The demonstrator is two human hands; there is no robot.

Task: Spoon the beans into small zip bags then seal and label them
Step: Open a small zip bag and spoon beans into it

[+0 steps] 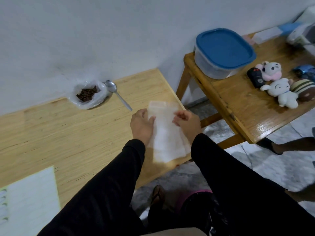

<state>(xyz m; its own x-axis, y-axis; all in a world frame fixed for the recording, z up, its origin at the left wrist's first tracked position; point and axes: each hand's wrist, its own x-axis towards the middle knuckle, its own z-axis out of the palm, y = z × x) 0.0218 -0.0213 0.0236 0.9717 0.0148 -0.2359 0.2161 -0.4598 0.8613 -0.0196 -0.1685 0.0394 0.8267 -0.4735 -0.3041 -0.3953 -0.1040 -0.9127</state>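
Note:
A stack of translucent zip bags lies at the right edge of the light wooden table. My left hand holds the stack's left side with its thumb on top. My right hand pinches the stack's right edge with curled fingers. Dark brown beans sit in an open clear plastic bag near the wall. A metal spoon lies next to that bag, bowl toward the wall, handle pointing at my hands.
A sheet of lined white paper lies at the table's near left. To the right stands a darker wooden table with a blue-lidded container, plush toys and a black remote. Another person's foot is on the tiled floor.

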